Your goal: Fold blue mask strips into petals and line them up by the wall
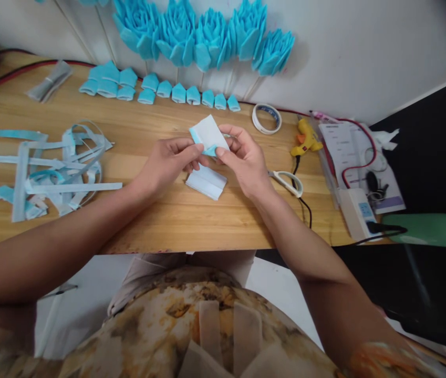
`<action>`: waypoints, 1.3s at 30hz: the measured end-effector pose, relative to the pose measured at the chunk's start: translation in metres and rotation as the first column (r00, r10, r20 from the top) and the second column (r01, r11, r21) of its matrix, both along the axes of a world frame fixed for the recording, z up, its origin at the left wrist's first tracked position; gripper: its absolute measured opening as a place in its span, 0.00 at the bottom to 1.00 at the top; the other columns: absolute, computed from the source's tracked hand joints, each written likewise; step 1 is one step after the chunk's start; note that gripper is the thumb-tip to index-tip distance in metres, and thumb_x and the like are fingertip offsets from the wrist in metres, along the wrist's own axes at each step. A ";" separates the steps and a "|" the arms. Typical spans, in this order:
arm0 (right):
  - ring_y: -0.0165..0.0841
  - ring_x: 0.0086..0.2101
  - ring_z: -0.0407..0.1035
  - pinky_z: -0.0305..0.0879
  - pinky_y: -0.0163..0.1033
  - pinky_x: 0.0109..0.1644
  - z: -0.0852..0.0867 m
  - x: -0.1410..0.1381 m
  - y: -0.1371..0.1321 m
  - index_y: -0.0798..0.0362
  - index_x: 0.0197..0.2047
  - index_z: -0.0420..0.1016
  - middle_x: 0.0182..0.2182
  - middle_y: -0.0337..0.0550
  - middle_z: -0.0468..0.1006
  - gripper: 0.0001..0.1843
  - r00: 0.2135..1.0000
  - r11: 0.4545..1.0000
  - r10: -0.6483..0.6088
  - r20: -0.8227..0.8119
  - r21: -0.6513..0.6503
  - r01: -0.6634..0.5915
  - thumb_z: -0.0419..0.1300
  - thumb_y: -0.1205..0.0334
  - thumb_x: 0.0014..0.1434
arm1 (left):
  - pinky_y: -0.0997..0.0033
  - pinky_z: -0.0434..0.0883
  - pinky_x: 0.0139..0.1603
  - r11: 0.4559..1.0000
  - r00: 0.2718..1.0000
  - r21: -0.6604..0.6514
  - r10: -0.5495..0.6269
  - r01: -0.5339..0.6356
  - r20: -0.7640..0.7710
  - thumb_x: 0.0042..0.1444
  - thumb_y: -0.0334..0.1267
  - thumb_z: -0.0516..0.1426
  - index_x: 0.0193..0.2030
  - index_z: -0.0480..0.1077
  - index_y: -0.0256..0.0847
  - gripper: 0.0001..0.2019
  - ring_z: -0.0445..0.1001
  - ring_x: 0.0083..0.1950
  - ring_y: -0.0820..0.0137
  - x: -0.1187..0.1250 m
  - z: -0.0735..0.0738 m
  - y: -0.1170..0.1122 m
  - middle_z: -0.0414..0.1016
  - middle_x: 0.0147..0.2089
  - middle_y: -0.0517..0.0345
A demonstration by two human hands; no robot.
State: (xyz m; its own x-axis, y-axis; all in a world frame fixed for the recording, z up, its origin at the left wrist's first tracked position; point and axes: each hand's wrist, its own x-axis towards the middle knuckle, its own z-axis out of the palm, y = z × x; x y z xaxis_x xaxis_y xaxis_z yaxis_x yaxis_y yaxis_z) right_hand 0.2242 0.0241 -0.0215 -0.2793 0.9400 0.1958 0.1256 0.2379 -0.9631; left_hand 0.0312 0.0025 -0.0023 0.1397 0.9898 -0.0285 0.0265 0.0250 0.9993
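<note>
Between my two hands is a small white-and-light-blue piece of fabric (208,132), its blue edge and a folded corner showing along the lower side. My left hand (177,156) pinches its lower left part between thumb and fingers. On the right, my right hand (244,156) grips the lower right corner, thumb in front and fingers behind. Just below them a second pale blue pleated fabric piece (207,182) lies flat on the wooden table (147,220). Scissors with white handles (289,182) rest beside my right wrist, their blades hidden behind it.
Blue fabric roses (177,34) on sticks lean along the wall above a row of folded blue petals (178,94). Cut strips (69,165) pile up at left. Rightward are a tape roll (267,118), yellow glue gun (306,137), papers (343,144) and a power strip (359,212) with cables.
</note>
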 end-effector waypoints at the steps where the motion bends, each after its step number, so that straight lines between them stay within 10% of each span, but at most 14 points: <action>1: 0.34 0.41 0.76 0.77 0.44 0.47 0.000 0.000 0.000 0.45 0.59 0.70 0.40 0.38 0.80 0.27 1.000 1.000 0.006 0.010 0.010 -0.006 0.65 0.42 0.62 | 0.74 0.69 0.33 1.000 1.000 -0.005 0.003 -0.003 -0.009 0.62 0.44 0.63 0.27 0.76 0.37 0.15 0.72 0.28 0.73 0.000 0.000 0.000 0.79 0.28 0.55; 25: 0.44 0.61 0.70 0.78 0.51 0.56 0.008 -0.002 -0.009 0.40 0.67 0.63 0.62 0.43 0.74 0.31 0.975 0.955 0.006 0.221 0.286 -0.071 0.64 0.55 0.62 | 0.74 0.68 0.32 0.996 0.996 0.026 0.087 -0.087 0.002 0.63 0.35 0.60 0.22 0.72 0.39 0.17 0.69 0.26 0.75 0.002 0.005 0.000 0.75 0.24 0.58; 39: 0.53 0.72 0.52 0.51 0.73 0.72 0.019 -0.002 -0.008 0.39 0.57 0.73 0.70 0.40 0.62 0.19 0.877 0.844 -0.092 0.472 0.505 -0.183 0.62 0.62 0.65 | 0.70 0.67 0.32 0.995 0.990 -0.079 0.068 -0.058 0.127 0.64 0.41 0.62 0.22 0.73 0.40 0.18 0.70 0.25 0.74 0.000 0.000 0.001 0.75 0.24 0.57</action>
